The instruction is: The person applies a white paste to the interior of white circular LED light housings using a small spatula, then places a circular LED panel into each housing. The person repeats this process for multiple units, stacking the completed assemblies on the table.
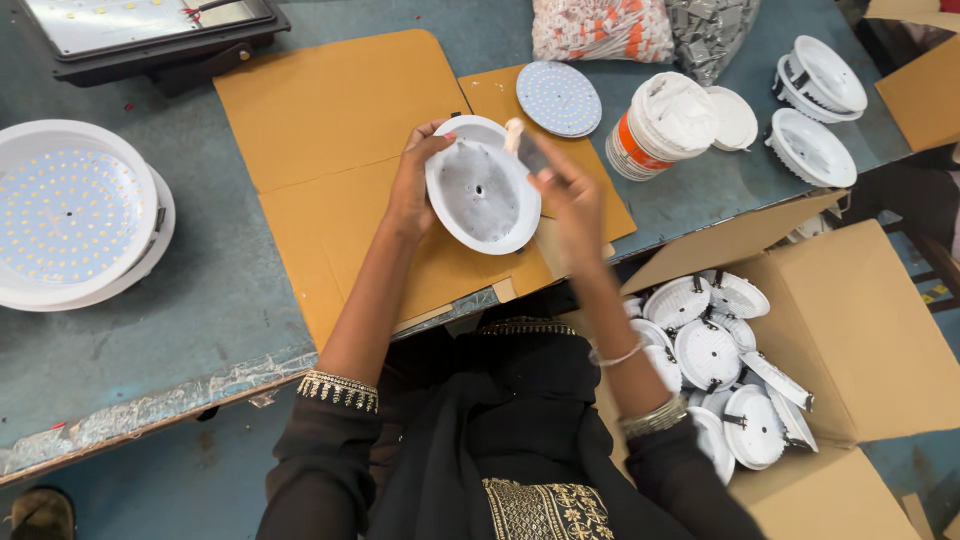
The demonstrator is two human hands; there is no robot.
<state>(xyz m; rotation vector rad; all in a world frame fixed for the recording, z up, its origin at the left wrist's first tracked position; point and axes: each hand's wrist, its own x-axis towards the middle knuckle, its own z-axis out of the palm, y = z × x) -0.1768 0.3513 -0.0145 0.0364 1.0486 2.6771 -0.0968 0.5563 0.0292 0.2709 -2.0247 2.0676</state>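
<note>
My left hand point(412, 182) grips the left rim of a round white lamp housing point(483, 186), tilted toward me over the brown cardboard sheet point(330, 110). Its inner face is smeared with grey paste around a small centre hole. My right hand point(570, 205) holds a small spatula-like tool point(524, 143) with a pale tip at the housing's upper right rim; the hand is blurred. A round LED board point(559, 98) lies on the cardboard just beyond.
A white tub of paste point(660, 125) stands right of the LED board, with white housings point(812, 148) farther right. An open carton point(860, 330) at my right holds several housings. Large assembled LED lamps point(70, 215) sit at the left; a dark floodlight point(150, 30) lies top left.
</note>
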